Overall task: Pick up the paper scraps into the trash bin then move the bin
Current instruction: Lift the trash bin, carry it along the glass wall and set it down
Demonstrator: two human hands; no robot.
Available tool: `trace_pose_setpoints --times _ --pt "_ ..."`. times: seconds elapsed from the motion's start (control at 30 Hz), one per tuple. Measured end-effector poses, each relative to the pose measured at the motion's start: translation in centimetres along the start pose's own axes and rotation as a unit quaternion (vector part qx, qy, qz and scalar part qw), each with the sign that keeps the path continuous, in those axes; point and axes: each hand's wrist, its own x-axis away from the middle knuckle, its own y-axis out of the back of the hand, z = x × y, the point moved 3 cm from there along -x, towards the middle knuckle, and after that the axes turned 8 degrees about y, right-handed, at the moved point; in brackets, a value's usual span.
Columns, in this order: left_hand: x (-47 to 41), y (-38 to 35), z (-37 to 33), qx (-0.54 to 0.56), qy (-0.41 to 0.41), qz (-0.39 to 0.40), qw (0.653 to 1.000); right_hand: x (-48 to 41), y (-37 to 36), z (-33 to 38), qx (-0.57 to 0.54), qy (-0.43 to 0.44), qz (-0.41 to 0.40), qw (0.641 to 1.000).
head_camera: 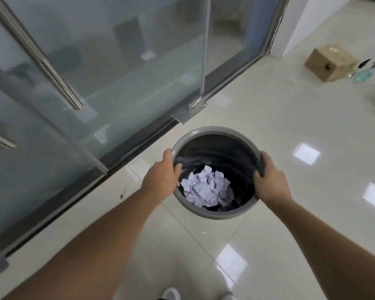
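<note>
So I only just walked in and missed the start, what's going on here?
A person is gripping a grey bin by its rim, the left hand and right hand on opposite sides. Crumpled paper scraps already lie inside it. The bin is over the tiled floor beside a glass door, and no scraps show on the floor.

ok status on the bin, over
Left hand and right hand both gripping bin rim. Scraps inside. Glass door close on left; box far right.

Left hand (160, 176) and right hand (271, 180) grip opposite sides of the grey trash bin (214, 213) holding crumpled paper scraps (206, 187), beside a glass door (117, 61)
</note>
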Motion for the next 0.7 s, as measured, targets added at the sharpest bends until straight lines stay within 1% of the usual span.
trace_pose_setpoints --times 0.1,0.2,0.33,0.47,0.7 --pt "-1.0 -9.4 4.6 0.003 0.019 0.030 0.999 0.2 -8.4 -6.4 0.001 -0.015 0.009 1.000" --pt "-2.0 -17.3 8.2 0.009 0.035 0.039 0.999 0.5 -15.8 -12.5 -0.004 -0.023 0.013 1.000" --pt "-3.4 -25.3 11.4 0.009 0.037 0.057 0.998 0.4 -22.7 -18.7 -0.004 -0.038 0.024 0.999" --pt "-4.4 -29.8 13.2 0.018 0.036 0.066 0.997 0.4 -26.2 -21.8 -0.004 -0.044 0.031 0.999" --pt "-4.7 -32.9 14.9 0.013 0.028 0.074 0.997 0.7 -28.4 -23.3 0.004 -0.054 0.033 0.998"
